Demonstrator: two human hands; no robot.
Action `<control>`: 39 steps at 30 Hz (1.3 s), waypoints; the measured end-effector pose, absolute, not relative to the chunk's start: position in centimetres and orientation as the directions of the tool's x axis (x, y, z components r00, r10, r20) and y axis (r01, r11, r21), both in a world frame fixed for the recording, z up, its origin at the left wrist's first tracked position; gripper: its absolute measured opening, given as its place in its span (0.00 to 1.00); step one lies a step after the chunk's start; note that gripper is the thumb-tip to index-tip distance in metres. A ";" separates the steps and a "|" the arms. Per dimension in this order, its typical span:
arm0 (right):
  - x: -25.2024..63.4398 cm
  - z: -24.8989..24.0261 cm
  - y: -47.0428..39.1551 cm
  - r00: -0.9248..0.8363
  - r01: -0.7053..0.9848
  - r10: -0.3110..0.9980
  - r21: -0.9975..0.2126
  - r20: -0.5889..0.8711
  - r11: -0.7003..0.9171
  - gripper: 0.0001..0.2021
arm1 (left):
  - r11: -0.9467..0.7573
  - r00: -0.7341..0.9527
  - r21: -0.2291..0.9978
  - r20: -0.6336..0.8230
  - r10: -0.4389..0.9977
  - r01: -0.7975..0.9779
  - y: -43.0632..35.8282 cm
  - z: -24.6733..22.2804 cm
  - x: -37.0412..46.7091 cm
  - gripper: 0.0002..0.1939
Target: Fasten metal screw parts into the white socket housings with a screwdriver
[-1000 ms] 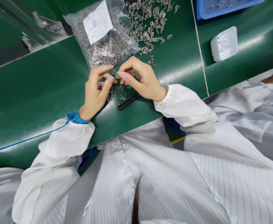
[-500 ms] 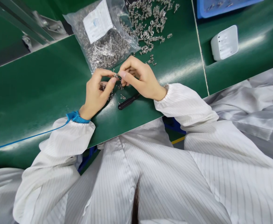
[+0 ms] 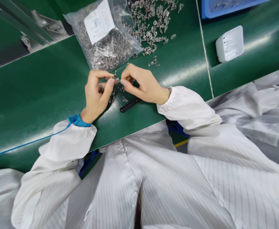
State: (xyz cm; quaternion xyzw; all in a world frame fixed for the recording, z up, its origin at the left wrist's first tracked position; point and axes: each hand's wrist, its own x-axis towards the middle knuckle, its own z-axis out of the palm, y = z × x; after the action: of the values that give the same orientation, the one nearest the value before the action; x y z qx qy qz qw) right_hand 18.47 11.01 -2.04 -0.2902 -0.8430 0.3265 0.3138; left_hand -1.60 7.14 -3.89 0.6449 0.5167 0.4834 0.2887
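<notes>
My left hand, with a blue band at its wrist, pinches small metal springs between thumb and forefinger. Right beside it, my right hand has thumb and forefinger pressed together at the edge of those springs; what lies between these fingertips is too small to make out. More springs lie on the green table below my left hand. A black-handled tool rests under my right hand, its far end hidden. Behind my hands lies a clear plastic bag full of springs, with a white label.
Loose springs are spread right of the bag. A white container and a blue tray stand at the right. A metal frame is at the back left. A blue cord runs left from my wrist.
My left hand has shifted slightly left, and the fingertips of both hands are a little farther apart. More of the springs in my left fingers shows. My right fingers have curled in.
</notes>
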 end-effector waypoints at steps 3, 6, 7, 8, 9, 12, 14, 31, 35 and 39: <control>18.4 -2.0 11.2 -0.646 0.294 0.683 -0.714 0.342 0.636 0.08 | -0.295 -0.009 0.871 0.324 0.946 0.392 7.2 -3.9 -1.6 0.16; 18.4 -1.7 11.3 -0.667 0.324 0.679 -0.701 0.307 0.635 0.07 | -0.290 -0.009 0.852 0.327 0.945 0.436 7.3 -3.8 -1.6 0.16; 18.4 -1.6 11.3 -0.672 0.340 0.680 -0.694 0.293 0.635 0.07 | -0.290 -0.005 0.845 0.327 0.945 0.449 7.4 -3.8 -1.6 0.16; 18.4 -1.5 11.3 -0.679 0.354 0.679 -0.684 0.281 0.637 0.06 | -0.292 0.001 0.839 0.329 0.944 0.458 7.4 -3.8 -1.6 0.16; 18.5 -1.4 11.3 -0.688 0.368 0.675 -0.673 0.266 0.641 0.06 | -0.297 0.007 0.837 0.331 0.944 0.460 7.4 -3.7 -1.6 0.16; 18.5 -1.2 11.2 -0.726 0.398 0.651 -0.638 0.221 0.660 0.06 | -0.310 0.037 0.843 0.328 0.944 0.440 7.5 -3.7 -1.6 0.14; 18.6 -1.2 11.2 -0.740 0.424 0.646 -0.616 0.186 0.663 0.06 | -0.311 0.051 0.842 0.322 0.945 0.441 7.6 -3.7 -1.6 0.13; 18.9 -2.2 11.0 -0.688 0.405 0.683 -0.651 0.245 0.642 0.16 | -0.227 0.099 0.913 0.206 0.974 0.339 7.7 -3.2 -1.7 0.14; 18.8 -1.6 11.2 -0.663 0.471 0.731 -0.669 0.160 0.575 0.20 | -0.220 0.117 0.917 0.191 0.975 0.334 7.6 -3.1 -1.5 0.13; 18.8 -1.4 11.2 -0.577 0.475 0.796 -0.719 0.181 0.507 0.19 | -0.216 0.091 0.896 0.196 0.976 0.388 7.5 -3.3 -1.5 0.14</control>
State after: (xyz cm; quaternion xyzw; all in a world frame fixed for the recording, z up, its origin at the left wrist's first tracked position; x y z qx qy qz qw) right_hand 18.76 11.18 -1.35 -0.3830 -0.8300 0.3156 0.2546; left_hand -1.52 7.53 -3.33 0.6530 0.5226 0.4260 0.3451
